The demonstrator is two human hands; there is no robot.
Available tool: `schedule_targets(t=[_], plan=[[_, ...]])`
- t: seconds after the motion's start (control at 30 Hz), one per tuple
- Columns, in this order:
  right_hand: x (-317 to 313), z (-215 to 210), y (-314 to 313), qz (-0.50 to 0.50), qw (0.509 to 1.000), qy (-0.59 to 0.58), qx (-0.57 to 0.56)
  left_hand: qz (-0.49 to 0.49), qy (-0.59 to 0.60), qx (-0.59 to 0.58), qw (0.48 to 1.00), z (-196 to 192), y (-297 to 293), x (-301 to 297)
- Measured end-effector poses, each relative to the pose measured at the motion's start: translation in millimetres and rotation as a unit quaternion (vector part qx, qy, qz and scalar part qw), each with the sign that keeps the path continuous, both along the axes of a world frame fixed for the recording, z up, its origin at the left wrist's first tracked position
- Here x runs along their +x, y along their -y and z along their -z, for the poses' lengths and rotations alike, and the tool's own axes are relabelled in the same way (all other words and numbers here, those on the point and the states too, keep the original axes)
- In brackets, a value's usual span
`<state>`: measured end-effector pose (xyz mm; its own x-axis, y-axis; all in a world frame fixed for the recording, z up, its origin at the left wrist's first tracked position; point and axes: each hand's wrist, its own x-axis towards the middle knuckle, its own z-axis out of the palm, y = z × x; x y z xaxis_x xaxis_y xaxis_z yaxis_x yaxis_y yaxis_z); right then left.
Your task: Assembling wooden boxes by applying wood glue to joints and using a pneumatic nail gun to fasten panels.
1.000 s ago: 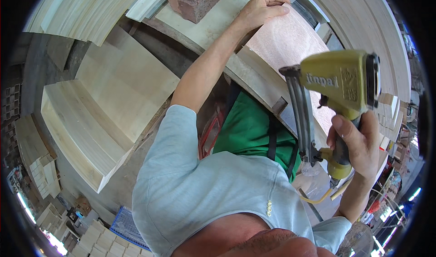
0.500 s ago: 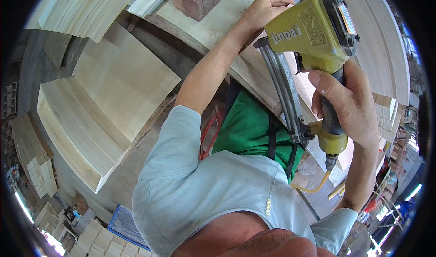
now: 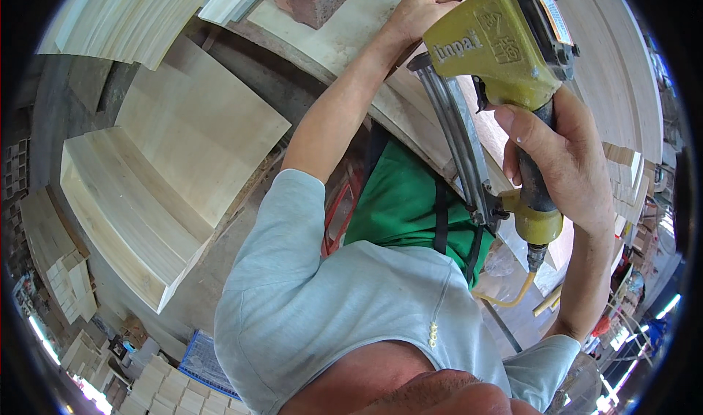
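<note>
My right hand point(image 3: 567, 151) is wrapped around the black grip of an olive-yellow pneumatic nail gun point(image 3: 494, 45). The thumb lies across the grip, close beneath the trigger. A long grey nail magazine slants down along the gun's left side, and a yellow air hose point(image 3: 516, 298) leaves the bottom of the handle. Beyond the gun's nose, my left hand point(image 3: 425, 10) rests at the bench with its fingers bent and together. The gun's body hides its fingertips and whatever they hold. Pale wooden boards point(image 3: 414, 96) lie on the bench beneath the gun.
A reddish brick point(image 3: 318, 1) sits on the workbench point(image 3: 359, 34) at the far side. Curved pale wood panels point(image 3: 139, 19) are stacked at the far left. A wooden assembly point(image 3: 132, 202) stands to my left, and stacked wood pieces point(image 3: 626, 166) lie at right.
The bench, both hands and the nail gun sit slightly higher in the picture. Both hands keep nearly the same pose, and the right still grips the nail gun.
</note>
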<state>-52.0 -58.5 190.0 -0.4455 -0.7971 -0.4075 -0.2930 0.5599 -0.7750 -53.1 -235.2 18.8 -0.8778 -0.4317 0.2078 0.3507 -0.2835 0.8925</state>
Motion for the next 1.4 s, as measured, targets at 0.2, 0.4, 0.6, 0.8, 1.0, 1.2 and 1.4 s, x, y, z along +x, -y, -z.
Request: schedule_targets(t=[0.2,0.4,0.6,0.8,1.0,1.2,1.4], plan=[[-0.7,-6.0,-3.6,0.007,1.0,-0.018,0.015,0.084,0.01,0.048,0.995,-14.4,3.0,4.3],[0.6,-28.7,-72.3,0.151,0.987,-0.048,-0.022,0.001,0.03,-0.295,0.955,-36.1,17.0,9.9],[0.9,-33.4,-141.3,0.246,0.964,-0.101,0.014,0.036,-0.091,-0.67,0.736,-49.7,-10.0,40.3],[9.1,-24.4,-154.3,0.275,0.961,-0.012,-0.021,0.092,-0.001,-0.752,0.652,-34.7,-31.2,48.9],[10.4,-16.8,-140.6,0.246,0.969,0.021,0.003,0.055,-0.032,-0.743,0.666,-20.3,-30.2,53.3],[10.4,-13.2,-124.6,0.23,0.973,0.02,0.006,0.049,-0.054,-0.741,0.668,-20.1,-28.9,53.6],[7.0,-8.6,-112.9,0.21,0.977,0.018,0.033,0.043,-0.053,-0.739,0.671,-20.3,-29.5,53.5]])
